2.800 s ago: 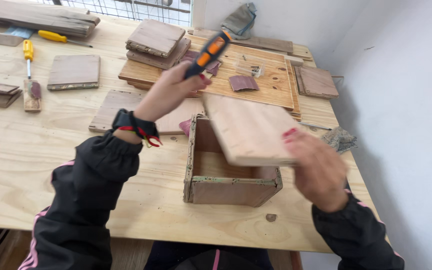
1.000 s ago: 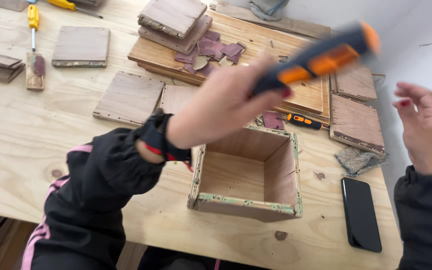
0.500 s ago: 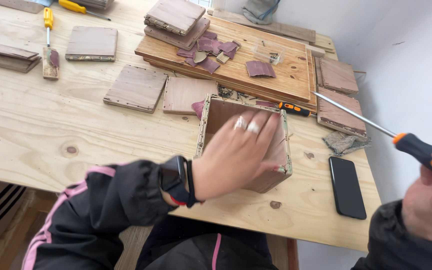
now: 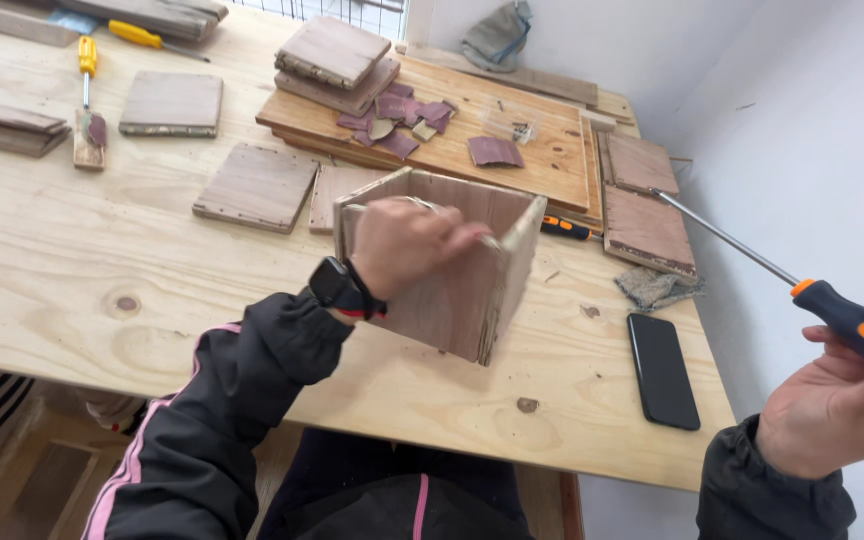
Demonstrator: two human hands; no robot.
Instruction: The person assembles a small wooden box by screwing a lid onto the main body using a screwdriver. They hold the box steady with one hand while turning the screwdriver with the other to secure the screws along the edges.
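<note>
Head view: the left hand grasped the near wall of the open wooden box, tipping it on the plywood table, apparently to steady it. The right hand was clenched around a long screwdriver, held well clear beside a black phone.

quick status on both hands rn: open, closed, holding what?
Left hand: closed, gripping the open-topped brown wooden box by its top edge.
Right hand: closed, holding the long black-and-orange-handled screwdriver.

Bare tabletop left of wooden box
</note>
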